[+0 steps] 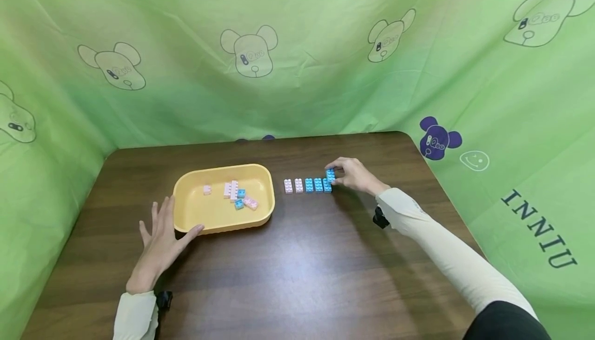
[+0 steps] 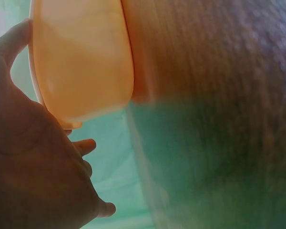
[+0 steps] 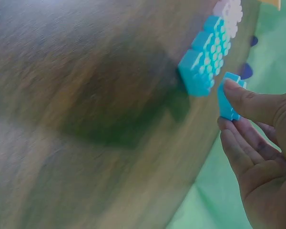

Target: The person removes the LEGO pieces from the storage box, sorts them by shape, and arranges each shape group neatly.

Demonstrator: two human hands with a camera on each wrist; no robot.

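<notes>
A blue toy building brick (image 3: 229, 102) is pinched between the thumb and fingers of my right hand (image 1: 355, 175). It is held just past the right end of a row on the table; the right wrist view shows a gap between it and the row. Three blue bricks (image 1: 318, 185) and two pale pink bricks (image 1: 293, 186) make up that row, lying side by side. My left hand (image 1: 160, 244) spreads its fingers at the left end of a yellow tray (image 1: 189, 208), the thumb at its front rim.
Inside the tray lie several loose pink bricks (image 1: 251, 203) and small blue bricks (image 1: 239, 204). The brown wooden table (image 1: 279, 283) meets a green printed curtain (image 1: 307, 97) at its back and sides.
</notes>
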